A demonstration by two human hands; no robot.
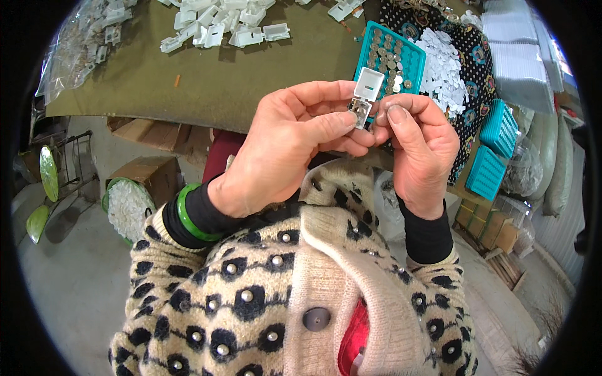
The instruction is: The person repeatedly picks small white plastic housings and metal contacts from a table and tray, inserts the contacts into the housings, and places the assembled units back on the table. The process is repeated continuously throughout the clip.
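My left hand grips a small white hinged plastic case between thumb and fingers. Its lid stands up, and small metal parts show in the lower half. Close by on the right, my right hand is closed, thumb against forefinger, its fingertips beside the case. Whatever it pinches is too small or hidden to make out. Just beyond both hands lies a teal tray with several round silvery discs like button cells in it; the case covers part of its near end.
White open cases lie heaped on the green tabletop. A clear bag is at the far left. Small white pieces cover a dotted cloth on the right, near more teal trays. A filled basket stands below the table.
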